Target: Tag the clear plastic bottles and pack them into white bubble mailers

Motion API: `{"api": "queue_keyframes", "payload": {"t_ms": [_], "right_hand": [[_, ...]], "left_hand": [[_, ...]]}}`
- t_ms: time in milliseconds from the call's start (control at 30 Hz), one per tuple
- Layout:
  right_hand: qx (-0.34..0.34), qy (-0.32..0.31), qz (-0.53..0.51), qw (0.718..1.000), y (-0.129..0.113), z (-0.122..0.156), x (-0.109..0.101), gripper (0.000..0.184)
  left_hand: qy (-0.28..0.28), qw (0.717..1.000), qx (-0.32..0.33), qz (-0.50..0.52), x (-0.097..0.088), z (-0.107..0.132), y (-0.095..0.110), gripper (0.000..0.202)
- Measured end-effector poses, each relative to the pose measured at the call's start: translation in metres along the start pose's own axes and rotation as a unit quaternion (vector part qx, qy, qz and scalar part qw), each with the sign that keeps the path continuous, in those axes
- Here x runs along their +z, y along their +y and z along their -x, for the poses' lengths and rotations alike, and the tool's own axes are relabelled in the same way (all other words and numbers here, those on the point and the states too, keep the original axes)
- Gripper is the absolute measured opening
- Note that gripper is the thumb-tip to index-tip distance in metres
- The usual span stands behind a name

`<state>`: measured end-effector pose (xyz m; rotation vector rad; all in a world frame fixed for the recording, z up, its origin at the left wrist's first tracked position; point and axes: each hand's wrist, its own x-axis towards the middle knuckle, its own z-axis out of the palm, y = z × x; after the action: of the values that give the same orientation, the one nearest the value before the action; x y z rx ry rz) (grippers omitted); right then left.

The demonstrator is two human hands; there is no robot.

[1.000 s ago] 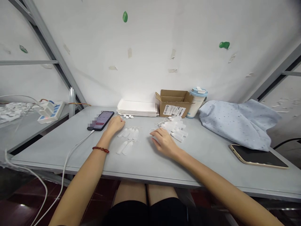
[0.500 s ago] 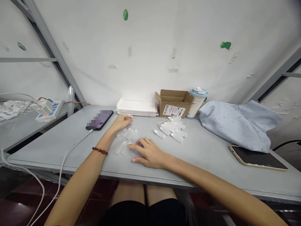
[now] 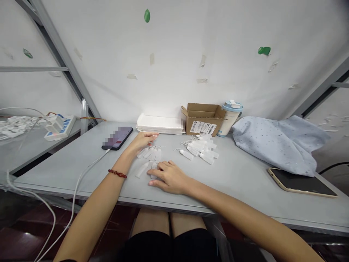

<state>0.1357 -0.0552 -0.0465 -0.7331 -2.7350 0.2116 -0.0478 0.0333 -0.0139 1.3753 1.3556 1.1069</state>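
Left of your left fingers lay a dark phone [image 3: 122, 137]. Your left hand [image 3: 142, 142] curled its fingers toward the thumb; I could not tell whether they pinched anything. Just nearer you than those fingers lay a row of corded white pieces [image 3: 151, 154], with a loose white piece [image 3: 141, 170] short of your right fingertips. Your right hand [image 3: 171, 177] had loosely spread fingers, the index over another white piece [image 3: 154, 166]. Beyond them, rightward, lay a white pile [image 3: 200, 146], below a cardboard box [image 3: 203, 120].

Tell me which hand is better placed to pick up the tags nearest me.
Probably the right hand: it is at those two white tags, while the left hand is beside the farther group.
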Motion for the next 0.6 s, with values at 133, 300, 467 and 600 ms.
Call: {"api": "queue_keyframes", "payload": {"t_ms": [133,300,467,600], "right_hand": [[0.017,-0.004,0.012,1.000,0.0007,0.0038,-0.0022,0.038],[0.031,0.004,0.017,0.999,0.0031,0.0071,-0.0013,0.033],[0.036,0.027,0.017,0.999,0.0047,0.0080,0.0019,0.031],[0.045,0.049,0.017,0.998,0.0049,0.0089,0.0012,0.031]], "left_hand": [[-0.011,0.999,-0.008,0.036,0.0017,0.0006,0.0007,0.040],[-0.016,0.998,-0.010,0.060,0.0037,0.0026,0.0028,0.039],[-0.029,0.997,-0.023,0.075,0.0051,0.0027,0.0020,0.038],[-0.034,0.995,-0.026,0.090,0.0067,0.0030,0.0027,0.039]]}}
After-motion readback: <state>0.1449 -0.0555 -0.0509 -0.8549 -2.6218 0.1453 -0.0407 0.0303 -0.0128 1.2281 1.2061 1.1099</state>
